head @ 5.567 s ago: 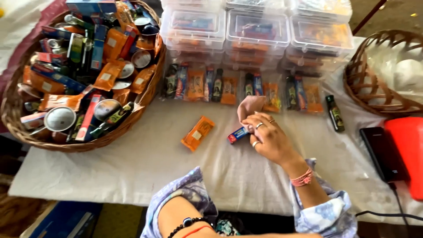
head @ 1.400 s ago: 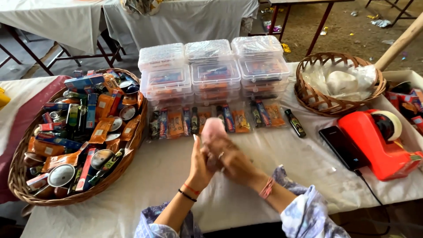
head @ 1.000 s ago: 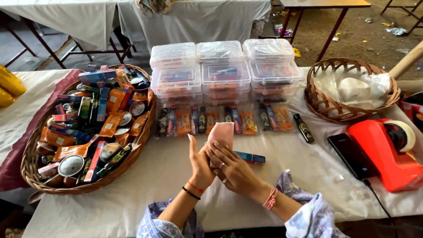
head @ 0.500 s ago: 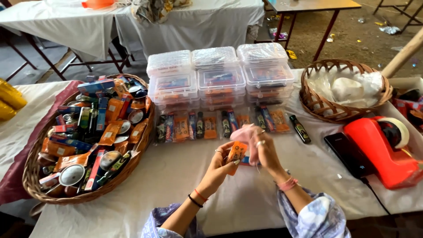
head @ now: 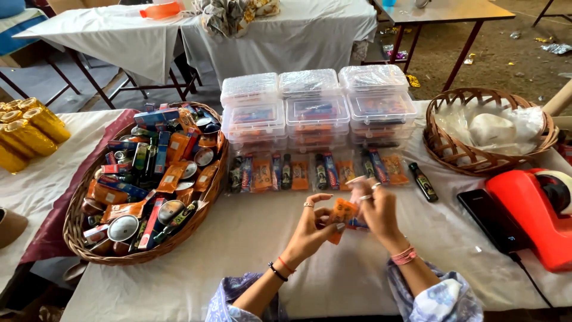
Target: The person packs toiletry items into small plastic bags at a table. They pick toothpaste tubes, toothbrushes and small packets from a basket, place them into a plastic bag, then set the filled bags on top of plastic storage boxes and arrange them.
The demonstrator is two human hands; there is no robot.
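Two wicker baskets (head: 444,146), nine clear plastic boxes (head: 317,111) in three stacks of three, one red tape dispenser (head: 533,209), one black phone (head: 491,217), two hands (head: 310,229)

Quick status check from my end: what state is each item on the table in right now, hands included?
Left hand: raised, fingertips pinching the orange packet.
Right hand: raised, gripping the small clear bag.
Orange packet: held between both hands, off the table.
Small clear bag: held up; opening unclear.
Clear plastic boxes: lidded, stacked.
Big basket: heaped full.
Phone: flat, screen dark.
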